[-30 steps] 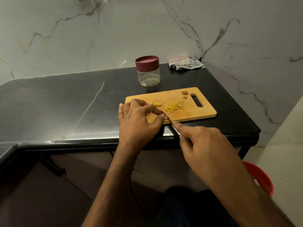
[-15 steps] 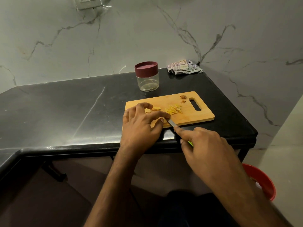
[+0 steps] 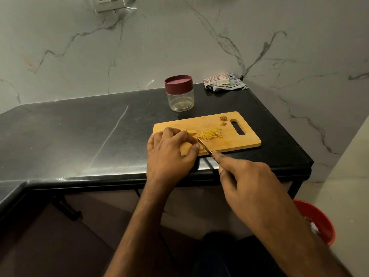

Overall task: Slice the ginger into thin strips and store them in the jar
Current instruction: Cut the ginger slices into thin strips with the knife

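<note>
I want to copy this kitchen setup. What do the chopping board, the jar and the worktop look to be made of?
The chopping board looks like pale wood or bamboo: matt, warm tan, faint grain. The jar has a clear body, glass or plastic, which I cannot settle, under a maroon lid, likely plastic. The worktop looks like polished black stone: glossy reflections and a pale vein.

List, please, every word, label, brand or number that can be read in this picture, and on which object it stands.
None can be read.
jar: clear glass, maroon lid, no label visible.
cutting board: no print visible.
wall socket plate: no readable marking.
cloth: striped pattern only.
</note>
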